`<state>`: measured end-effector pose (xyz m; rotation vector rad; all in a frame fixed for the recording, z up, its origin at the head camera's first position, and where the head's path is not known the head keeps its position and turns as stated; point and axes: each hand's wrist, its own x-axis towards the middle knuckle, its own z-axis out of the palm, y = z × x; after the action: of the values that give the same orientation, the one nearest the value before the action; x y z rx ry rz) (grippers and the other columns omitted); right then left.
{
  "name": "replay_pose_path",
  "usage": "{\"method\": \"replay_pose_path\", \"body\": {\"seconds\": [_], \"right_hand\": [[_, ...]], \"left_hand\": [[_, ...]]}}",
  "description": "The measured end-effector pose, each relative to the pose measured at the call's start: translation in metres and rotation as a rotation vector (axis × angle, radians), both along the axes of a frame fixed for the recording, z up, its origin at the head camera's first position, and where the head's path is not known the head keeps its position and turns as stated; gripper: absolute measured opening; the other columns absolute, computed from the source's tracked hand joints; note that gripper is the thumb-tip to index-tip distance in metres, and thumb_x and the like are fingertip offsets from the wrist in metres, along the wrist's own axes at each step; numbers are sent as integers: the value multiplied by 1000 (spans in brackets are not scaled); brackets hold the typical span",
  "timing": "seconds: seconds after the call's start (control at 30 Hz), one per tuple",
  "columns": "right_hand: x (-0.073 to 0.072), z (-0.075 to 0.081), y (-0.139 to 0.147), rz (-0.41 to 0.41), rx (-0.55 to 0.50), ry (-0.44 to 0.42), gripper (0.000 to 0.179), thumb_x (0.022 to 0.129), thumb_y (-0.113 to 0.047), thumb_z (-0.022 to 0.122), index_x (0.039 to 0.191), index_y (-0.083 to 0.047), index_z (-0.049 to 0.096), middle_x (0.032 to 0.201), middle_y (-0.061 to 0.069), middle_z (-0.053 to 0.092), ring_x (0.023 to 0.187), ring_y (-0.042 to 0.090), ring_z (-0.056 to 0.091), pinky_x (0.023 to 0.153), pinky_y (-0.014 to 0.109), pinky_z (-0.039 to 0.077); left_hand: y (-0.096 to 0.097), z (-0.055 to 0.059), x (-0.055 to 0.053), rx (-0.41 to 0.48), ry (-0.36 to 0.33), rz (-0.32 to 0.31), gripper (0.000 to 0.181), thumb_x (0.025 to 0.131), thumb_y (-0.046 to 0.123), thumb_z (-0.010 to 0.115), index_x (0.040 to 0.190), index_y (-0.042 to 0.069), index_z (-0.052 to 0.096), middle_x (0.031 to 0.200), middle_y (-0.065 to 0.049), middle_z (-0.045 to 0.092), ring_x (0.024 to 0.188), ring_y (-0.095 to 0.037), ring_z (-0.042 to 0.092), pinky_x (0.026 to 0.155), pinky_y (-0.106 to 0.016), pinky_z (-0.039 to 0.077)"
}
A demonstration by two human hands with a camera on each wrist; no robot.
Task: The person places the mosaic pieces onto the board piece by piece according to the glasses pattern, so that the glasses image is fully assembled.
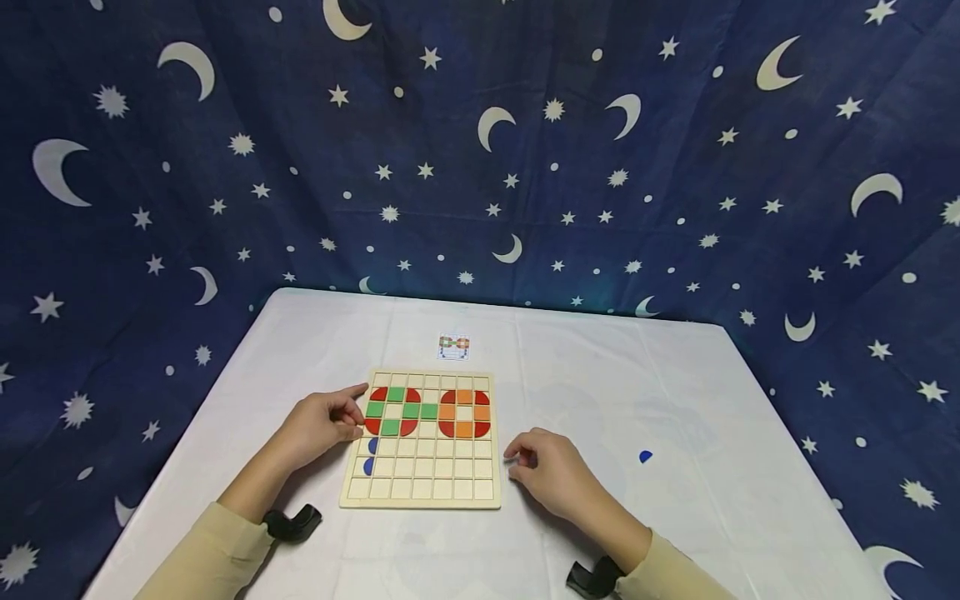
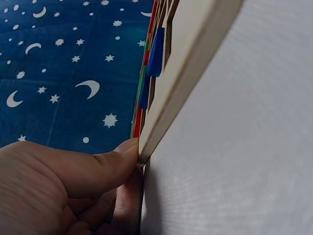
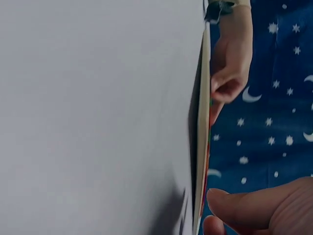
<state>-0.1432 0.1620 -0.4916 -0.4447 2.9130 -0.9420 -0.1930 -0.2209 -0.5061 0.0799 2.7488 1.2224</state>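
A square wooden grid board (image 1: 420, 489) lies on the white table, bearing red, green and orange pieces in two ring shapes joined by a green square (image 1: 429, 412). Two blue half-round pieces (image 1: 368, 467) sit in its left column. My left hand (image 1: 318, 425) grips the board's left edge, its thumb (image 2: 112, 164) against the rim and the index finger stretched along it. Beside the right edge is my right hand (image 1: 553, 472), fingers loosely bent, thumb and index apart, nothing visible between them. In the right wrist view its thumb (image 3: 244, 208) is close to the board's side.
A small printed card (image 1: 453, 347) with a coloured pattern lies behind the board. One loose blue piece (image 1: 645, 457) is on the table to the right of my right hand. A dark blue moon-and-star cloth (image 1: 450, 275) hangs behind the table.
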Motion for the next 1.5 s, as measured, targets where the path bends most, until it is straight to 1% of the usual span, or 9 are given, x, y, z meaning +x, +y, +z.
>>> {"method": "replay_pose_path", "body": {"seconds": [0.13,0.27,0.5,0.63,0.73,0.93,1.13,1.3,1.5], "right_hand": [[5,-2,24,-43,21,-12,25,82,-2,87,91,-23,76,77,-14,56,72,3,50,69,23,43],[9,1,44,-59,59,-43,29,82,-4,88,94,-27,77,82,-14,59,76,5,52,71,24,44],[12,7,73,-14,143,-73,34,79,-8,92,96,-32,75,92,-18,64,85,7,56,80,26,48],[14,7,83,21,172,-99,35,79,-8,92,95,-33,74,89,-19,61,82,5,53,77,25,47],[15,4,85,56,167,-107,33,81,-6,90,94,-30,73,88,-18,59,81,3,53,75,24,48],[15,-2,78,58,177,-67,30,85,-5,86,83,-30,70,83,-16,56,77,2,51,72,23,47],[15,-2,59,60,173,-23,28,85,-7,87,84,-29,70,83,-18,56,77,1,50,72,23,46],[13,1,35,82,105,-26,24,87,-9,87,87,-27,72,84,-17,58,77,3,52,71,23,45],[9,2,3,170,-15,-34,19,89,-8,84,88,-24,74,84,-14,60,75,4,53,69,22,46]], "left_hand": [[0,0,1,-10,3,2,15,86,5,85,84,15,74,161,-11,57,98,-24,59,85,-36,43],[0,0,2,-4,1,0,15,85,4,85,85,15,74,161,-11,58,94,-22,59,83,-34,43],[0,-1,0,2,6,1,15,86,3,85,85,14,75,161,-11,58,88,-21,58,80,-32,45],[-1,-1,0,3,0,8,15,86,3,85,86,14,75,161,-10,58,87,-21,58,78,-31,45],[-1,-1,0,1,-4,10,15,86,3,85,86,14,75,161,-10,58,87,-21,58,78,-31,45],[-1,0,0,1,3,1,15,86,3,85,86,14,75,161,-10,58,88,-21,59,80,-32,45],[0,1,1,1,7,-4,16,85,3,85,84,15,75,161,-10,58,88,-20,58,80,-31,44],[0,3,2,8,0,-7,15,84,4,86,85,14,75,161,-11,58,88,-19,58,79,-30,44],[1,5,3,11,-5,-7,15,84,5,86,85,13,75,161,-11,58,88,-18,58,80,-31,43]]}}
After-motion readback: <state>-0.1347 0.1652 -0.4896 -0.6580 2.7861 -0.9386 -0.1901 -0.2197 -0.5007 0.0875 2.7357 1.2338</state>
